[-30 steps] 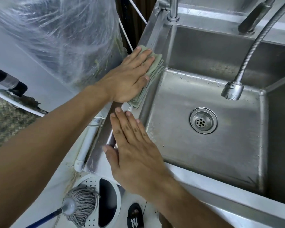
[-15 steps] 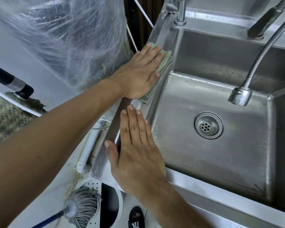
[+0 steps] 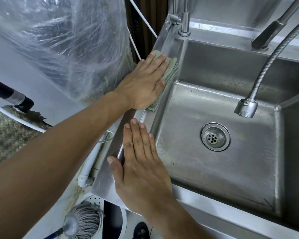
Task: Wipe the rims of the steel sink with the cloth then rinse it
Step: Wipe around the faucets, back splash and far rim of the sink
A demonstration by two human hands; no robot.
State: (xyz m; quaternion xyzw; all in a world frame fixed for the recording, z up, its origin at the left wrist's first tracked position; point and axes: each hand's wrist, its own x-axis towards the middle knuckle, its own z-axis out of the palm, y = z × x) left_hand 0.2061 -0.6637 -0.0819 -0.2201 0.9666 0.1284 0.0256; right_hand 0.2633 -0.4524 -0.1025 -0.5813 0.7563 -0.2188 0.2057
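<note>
L hand [image 3: 145, 83] flat on cloth [image 3: 171, 69] (no legible labels).

1. Cloth [image 3: 171, 69]: mostly covered by the left hand [image 3: 145, 83]; only its right edge and far corner show.
2. Sink [image 3: 214, 169] left rim: hidden under the cloth and under the right hand [image 3: 141, 169].
3. Second basin [image 3: 295, 135]: cut off by the right edge.
4. Hose faucet [image 3: 245, 107]: its upper end leaves the frame at top right.
5. Mop [image 3: 83, 223]: handle cut off at the bottom edge.
6. Dark shoe [image 3: 141, 232]: only partly in frame.
7. Contents behind the plastic wrap [image 3: 67, 45]: indistinct.
</note>
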